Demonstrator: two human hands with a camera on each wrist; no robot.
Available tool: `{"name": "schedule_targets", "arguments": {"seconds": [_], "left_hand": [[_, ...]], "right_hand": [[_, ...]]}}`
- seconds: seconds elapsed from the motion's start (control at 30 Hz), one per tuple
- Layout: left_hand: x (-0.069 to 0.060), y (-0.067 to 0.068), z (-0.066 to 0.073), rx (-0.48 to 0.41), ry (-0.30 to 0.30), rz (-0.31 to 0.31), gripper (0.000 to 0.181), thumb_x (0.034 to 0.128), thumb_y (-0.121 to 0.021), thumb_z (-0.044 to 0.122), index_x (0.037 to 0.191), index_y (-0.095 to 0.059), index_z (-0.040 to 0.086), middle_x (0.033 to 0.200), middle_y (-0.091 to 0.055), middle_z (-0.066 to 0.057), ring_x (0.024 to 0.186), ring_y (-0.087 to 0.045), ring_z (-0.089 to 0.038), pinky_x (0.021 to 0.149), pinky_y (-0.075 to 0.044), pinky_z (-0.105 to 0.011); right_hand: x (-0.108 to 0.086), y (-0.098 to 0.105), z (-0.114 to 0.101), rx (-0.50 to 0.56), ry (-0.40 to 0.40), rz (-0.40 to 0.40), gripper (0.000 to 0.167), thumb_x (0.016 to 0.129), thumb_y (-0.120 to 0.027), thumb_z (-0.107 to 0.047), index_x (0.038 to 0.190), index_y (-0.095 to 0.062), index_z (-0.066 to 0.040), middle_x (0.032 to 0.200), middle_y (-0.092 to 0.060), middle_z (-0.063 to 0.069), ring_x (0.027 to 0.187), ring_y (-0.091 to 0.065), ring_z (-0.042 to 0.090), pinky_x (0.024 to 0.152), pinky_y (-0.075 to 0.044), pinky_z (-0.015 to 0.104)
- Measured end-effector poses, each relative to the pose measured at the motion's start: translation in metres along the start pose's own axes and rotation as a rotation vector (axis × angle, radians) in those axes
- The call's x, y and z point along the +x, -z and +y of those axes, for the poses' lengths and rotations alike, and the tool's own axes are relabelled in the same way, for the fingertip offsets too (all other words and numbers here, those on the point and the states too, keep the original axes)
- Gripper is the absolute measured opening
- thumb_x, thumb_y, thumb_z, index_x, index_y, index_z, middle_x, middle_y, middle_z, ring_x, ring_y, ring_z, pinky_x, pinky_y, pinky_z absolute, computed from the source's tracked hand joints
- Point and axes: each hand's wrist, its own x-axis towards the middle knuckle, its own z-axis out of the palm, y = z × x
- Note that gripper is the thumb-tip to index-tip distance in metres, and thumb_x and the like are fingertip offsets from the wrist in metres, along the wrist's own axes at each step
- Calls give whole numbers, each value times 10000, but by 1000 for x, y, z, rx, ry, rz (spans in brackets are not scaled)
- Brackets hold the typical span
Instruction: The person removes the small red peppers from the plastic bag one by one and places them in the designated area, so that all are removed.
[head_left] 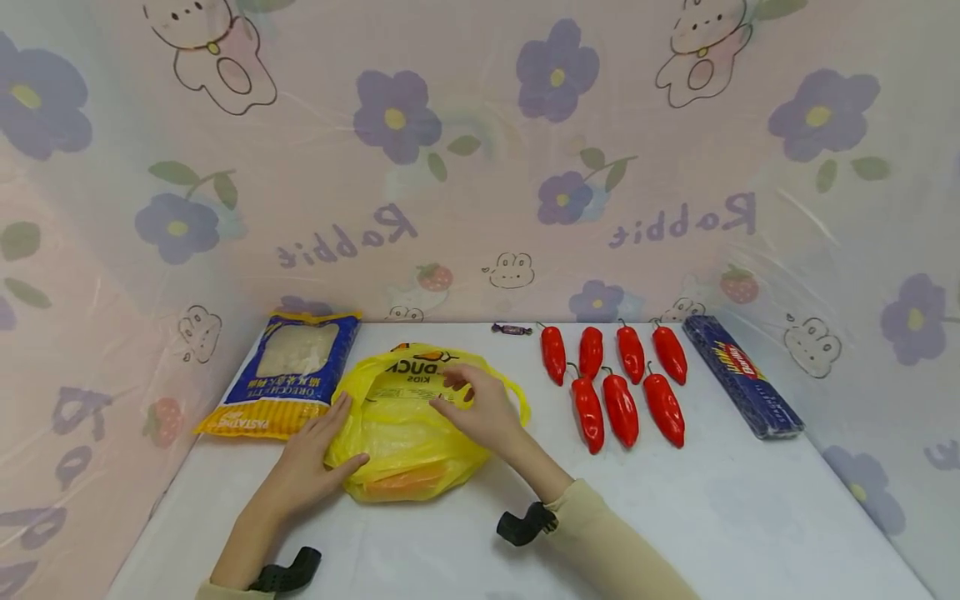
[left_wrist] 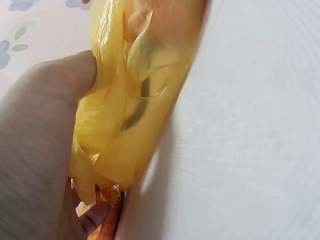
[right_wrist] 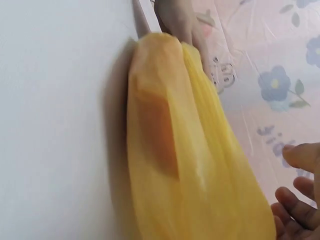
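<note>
A yellow plastic bag [head_left: 390, 437] with dark printing lies with its mouth turned up, and something orange shows through its near side. Against the bag's left side rests my left hand [head_left: 303, 467], its fingers extended and its thumb [left_wrist: 80, 75] touching the plastic. My right hand [head_left: 483, 412] is over the bag's right part, fingers loosely bent. In the right wrist view the right hand's fingers [right_wrist: 295, 207] stand apart from the bag [right_wrist: 165, 115] with nothing visible between them. The bag's contents are mostly hidden; a dark curved shape shows through it in the left wrist view.
A blue and yellow pasta packet [head_left: 288, 379] lies left of the bag. Several red peppers [head_left: 620, 408] lie in two rows to the right. Beyond them is a dark blue spaghetti pack [head_left: 742, 375]. A small purple-wrapped candy [head_left: 512, 329] lies at the table's back edge.
</note>
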Motion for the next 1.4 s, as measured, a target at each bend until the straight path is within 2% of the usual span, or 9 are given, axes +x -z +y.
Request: {"name": "schedule_targets", "arguments": {"seconds": [0.13, 0.3, 0.43, 0.6, 0.97, 1.4], "left_hand": [[2, 0, 2, 5, -10, 4, 939, 1005, -648, 594, 1718, -187, 194, 1756, -241, -121, 1519, -311, -558, 1183, -233, -791], [2, 3, 4, 8, -20, 17, 932, 1004, -662, 570, 1715, -203, 178, 1750, -256, -129, 1508, -327, -565, 1169, -242, -803], [2, 3, 4, 4, -17, 12, 929, 1009, -657, 567, 1714, -200, 171, 1751, -252, -133, 1517, -314, -559, 1176, -235, -798], [2, 2, 3, 3, -12, 9, 932, 1005, -658, 573, 1712, -208, 164, 1751, -253, -136, 1527, -306, -545, 1187, -233, -784], [1, 2, 3, -3, -8, 8, 935, 1001, -663, 573, 1709, -221, 153, 1748, -259, -146, 1509, -323, -560, 1172, -239, -799], [1, 1, 0, 2, -13, 13, 931, 1001, -666, 572, 1708, -228, 154, 1744, -267, -151, 1497, -326, -584, 1159, -230, -818]], "right_hand": [[4, -20, -7, 5, -2, -118, 397, 959, -810, -195, 1301, -696, -30, 1145, -746, 174, 1039, -688, 334, 815, -624, 400], [8, -39, -9, -19, -17, -219, 374, 957, -815, -190, 1279, -719, -26, 1146, -764, 138, 1015, -700, 242, 864, -607, 285], [10, -45, -11, -54, -60, -292, 372, 925, -848, -201, 1247, -745, -47, 1113, -773, 81, 935, -671, 146, 838, -575, 215], [9, -49, -8, -124, -113, -368, 415, 874, -900, -287, 1222, -762, -106, 1058, -766, -8, 845, -604, 54, 760, -523, 151], [1, -47, -7, -124, -118, -426, 462, 829, -936, -342, 1200, -770, -123, 1074, -755, -30, 890, -612, 86, 795, -521, 161], [-7, -45, -10, -147, -81, -465, 494, 825, -932, -370, 1239, -762, -160, 1143, -754, -55, 959, -620, 75, 857, -523, 175]]}}
